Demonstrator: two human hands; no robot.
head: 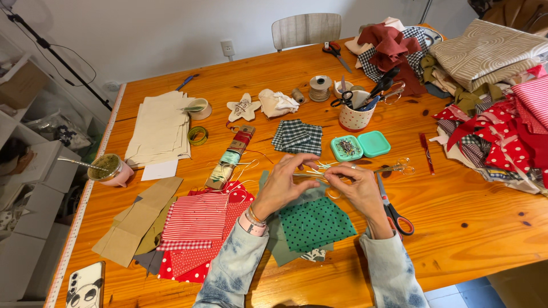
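My left hand and my right hand meet over the wooden table, fingertips pinched on a thin pale thread stretched between them. A needle cannot be made out. Under the hands lies a green fabric square with white dots on a grey-green piece. Red striped and red dotted fabric pieces lie left of my left wrist. Red-handled scissors lie by my right wrist. A card wound with thread sits just beyond my left hand.
A teal pin box stands open behind the hands, next to checked fabric. A dotted cup of scissors, fabric heaps at right, cream paper pieces, brown paper, a pink cup, a phone and a chair surround them.
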